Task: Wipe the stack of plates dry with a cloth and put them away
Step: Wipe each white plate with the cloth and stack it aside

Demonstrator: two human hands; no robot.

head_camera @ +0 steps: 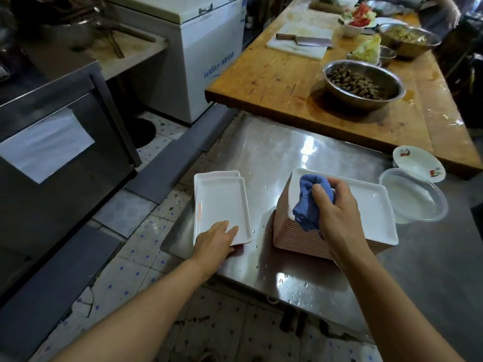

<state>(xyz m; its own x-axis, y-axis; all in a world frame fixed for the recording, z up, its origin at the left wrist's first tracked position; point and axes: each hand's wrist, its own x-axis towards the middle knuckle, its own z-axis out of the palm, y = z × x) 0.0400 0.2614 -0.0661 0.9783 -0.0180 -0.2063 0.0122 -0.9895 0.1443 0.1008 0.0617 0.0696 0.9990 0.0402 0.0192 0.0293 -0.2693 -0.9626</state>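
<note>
A tall stack of white rectangular plates [366, 212] with pinkish undersides stands on the wet steel table [274, 152]. My right hand [334, 205] grips a bunched blue cloth [311, 202] and presses it onto the left part of the top plate. To the left, near the table's edge, lies a small pile of two white plates [219, 202]. My left hand [217, 239] holds the near edge of the upper one, fingers lying on its rim, thumb underneath.
A clear plastic container [413, 197] and a small flowered bowl [418, 163] sit right of the stack. Behind is a wooden table [274, 79] with a steel bowl [363, 84], a cleaver [303, 40] and food. A white freezer [209, 43] and steel cabinet [52, 152] stand left.
</note>
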